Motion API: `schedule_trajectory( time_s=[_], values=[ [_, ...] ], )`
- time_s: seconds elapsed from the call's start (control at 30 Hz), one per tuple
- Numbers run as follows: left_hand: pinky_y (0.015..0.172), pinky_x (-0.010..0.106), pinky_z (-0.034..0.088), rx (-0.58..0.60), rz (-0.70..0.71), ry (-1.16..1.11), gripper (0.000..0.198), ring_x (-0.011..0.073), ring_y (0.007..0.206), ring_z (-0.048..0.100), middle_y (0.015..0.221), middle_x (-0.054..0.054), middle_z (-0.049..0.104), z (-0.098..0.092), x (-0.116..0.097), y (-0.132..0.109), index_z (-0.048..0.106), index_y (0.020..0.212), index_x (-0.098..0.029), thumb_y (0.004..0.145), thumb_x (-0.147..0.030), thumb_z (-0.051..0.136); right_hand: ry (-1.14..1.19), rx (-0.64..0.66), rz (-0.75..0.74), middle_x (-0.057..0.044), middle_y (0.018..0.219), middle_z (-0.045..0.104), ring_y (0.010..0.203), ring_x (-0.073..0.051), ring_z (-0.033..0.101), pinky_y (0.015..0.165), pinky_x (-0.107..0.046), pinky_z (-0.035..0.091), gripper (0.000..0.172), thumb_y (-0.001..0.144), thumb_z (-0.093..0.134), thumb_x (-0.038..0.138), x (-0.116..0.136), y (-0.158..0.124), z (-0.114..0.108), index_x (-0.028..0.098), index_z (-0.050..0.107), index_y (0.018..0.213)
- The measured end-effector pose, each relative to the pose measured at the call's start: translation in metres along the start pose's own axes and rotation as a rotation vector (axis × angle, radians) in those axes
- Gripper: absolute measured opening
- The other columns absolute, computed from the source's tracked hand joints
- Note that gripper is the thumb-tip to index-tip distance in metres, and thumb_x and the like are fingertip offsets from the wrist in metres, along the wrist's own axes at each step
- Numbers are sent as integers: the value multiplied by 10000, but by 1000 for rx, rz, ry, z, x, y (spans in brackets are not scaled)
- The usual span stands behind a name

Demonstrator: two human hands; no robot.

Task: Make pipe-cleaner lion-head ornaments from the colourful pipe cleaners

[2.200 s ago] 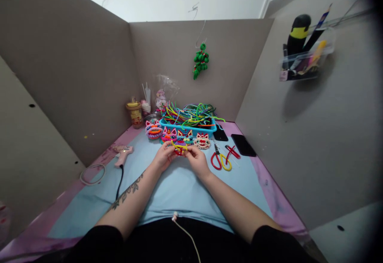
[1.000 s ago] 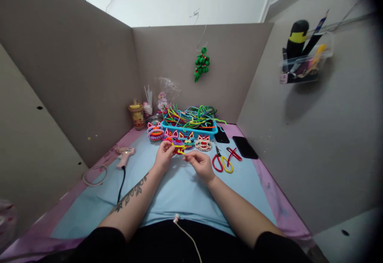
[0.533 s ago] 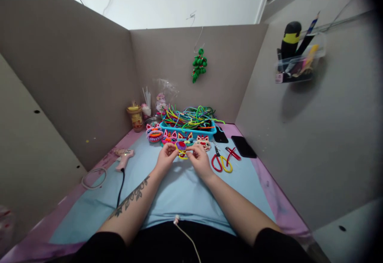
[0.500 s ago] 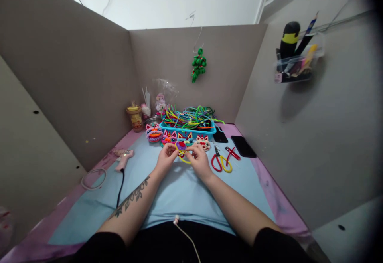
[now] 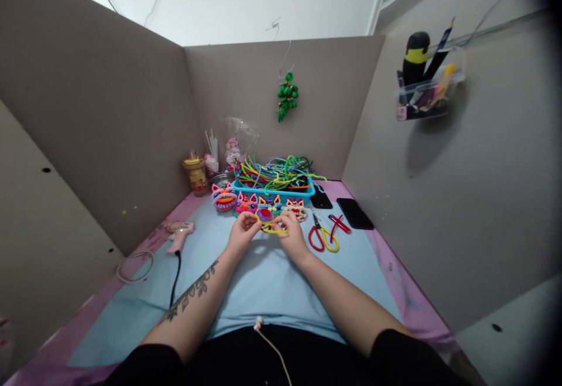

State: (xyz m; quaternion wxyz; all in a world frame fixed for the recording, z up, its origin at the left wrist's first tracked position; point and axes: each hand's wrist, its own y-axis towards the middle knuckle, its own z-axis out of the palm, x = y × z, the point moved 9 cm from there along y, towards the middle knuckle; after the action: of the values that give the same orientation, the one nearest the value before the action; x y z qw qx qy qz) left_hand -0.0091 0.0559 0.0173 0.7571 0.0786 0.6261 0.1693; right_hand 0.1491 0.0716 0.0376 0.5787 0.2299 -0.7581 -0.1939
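Note:
Between my two hands, above the blue cloth, is a round coil of pipe cleaner (image 5: 264, 215), red in the middle, purple around it and yellow at the rim. My left hand (image 5: 244, 231) pinches its left edge. With thumb and fingers closed, my right hand (image 5: 290, 235) grips a yellow pipe cleaner (image 5: 274, 231) at the lower right of the coil. Just behind the hands stand several colourful pipe-cleaner animal heads (image 5: 269, 203) with pointed ears. The fingertips partly cover the coil's edges.
A blue basket (image 5: 281, 193) heaped with pipe cleaners stands at the back. Scissors (image 5: 322, 235), a red tool (image 5: 341, 224) and black phones (image 5: 355, 214) lie right. A pink glue gun (image 5: 181, 237) with its cord lies left. Grey panels (image 5: 272, 140) enclose three sides.
The loose yellow pipe cleaner, which hung in a curve below the coil, now runs flatter toward my right fingers. Both hands stay at the coil. The whole view has shifted slightly.

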Motion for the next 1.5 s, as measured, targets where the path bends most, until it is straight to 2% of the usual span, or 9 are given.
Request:
schedule_trajectory(
  time_s=[0.33, 0.43, 0.63, 0.77, 0.87, 1.17, 1.27, 1.5],
  values=[
    [660, 258, 472, 50, -72, -67, 313, 123, 655, 595, 703, -18, 617, 5, 7, -1, 521, 818, -175, 642, -309, 743, 57, -56, 67, -31, 869, 510, 827, -181, 518, 714, -299, 434, 69, 695, 606, 249, -17, 2, -3, 201, 629, 739],
    [663, 257, 478, 50, -73, -85, 312, 120, 654, 597, 711, -20, 620, 4, 10, -1, 526, 827, -177, 643, -305, 744, 34, -82, 76, -25, 844, 519, 796, -177, 515, 680, -283, 431, 89, 679, 622, 266, -15, 2, -6, 199, 611, 736],
    [679, 255, 475, 71, -60, -79, 290, 121, 675, 606, 730, -17, 625, 6, 10, -1, 525, 838, -178, 668, -292, 730, 10, -83, 71, -33, 789, 565, 802, -186, 547, 743, -300, 424, 90, 700, 604, 269, -4, 1, -10, 185, 632, 682],
    [685, 252, 467, 74, -35, -72, 286, 118, 678, 603, 732, -16, 625, 6, 10, 0, 518, 849, -178, 681, -287, 722, 30, -69, 143, -31, 734, 615, 710, -173, 558, 660, -279, 424, 130, 724, 578, 286, -8, -2, -5, 178, 645, 699],
    [688, 253, 462, 62, -31, -62, 297, 119, 674, 599, 725, -18, 621, 4, 11, 0, 513, 851, -179, 676, -293, 724, 90, -73, 230, -34, 727, 656, 662, -167, 563, 643, -281, 433, 160, 728, 569, 305, -18, -6, 0, 170, 653, 748],
    [690, 255, 452, 32, -2, -19, 291, 125, 683, 591, 737, -7, 614, 5, 3, -2, 513, 818, -177, 664, -297, 729, 431, -92, 372, -40, 744, 695, 691, -176, 603, 717, -317, 466, 197, 641, 665, 303, -45, -9, 16, 161, 686, 777],
    [667, 246, 447, 27, 14, -1, 285, 120, 669, 585, 729, -12, 608, 6, 1, -2, 516, 809, -178, 663, -297, 730, 523, -53, 411, -27, 714, 689, 673, -164, 595, 715, -305, 460, 196, 598, 695, 274, -46, -11, 23, 159, 692, 757],
    [650, 236, 441, 63, 9, -10, 286, 108, 650, 574, 728, -16, 606, 7, 4, -1, 503, 818, -173, 673, -279, 725, 543, -29, 435, 0, 630, 650, 624, -138, 551, 658, -268, 425, 150, 577, 698, 285, -44, -12, 25, 152, 669, 643]
  ],
)
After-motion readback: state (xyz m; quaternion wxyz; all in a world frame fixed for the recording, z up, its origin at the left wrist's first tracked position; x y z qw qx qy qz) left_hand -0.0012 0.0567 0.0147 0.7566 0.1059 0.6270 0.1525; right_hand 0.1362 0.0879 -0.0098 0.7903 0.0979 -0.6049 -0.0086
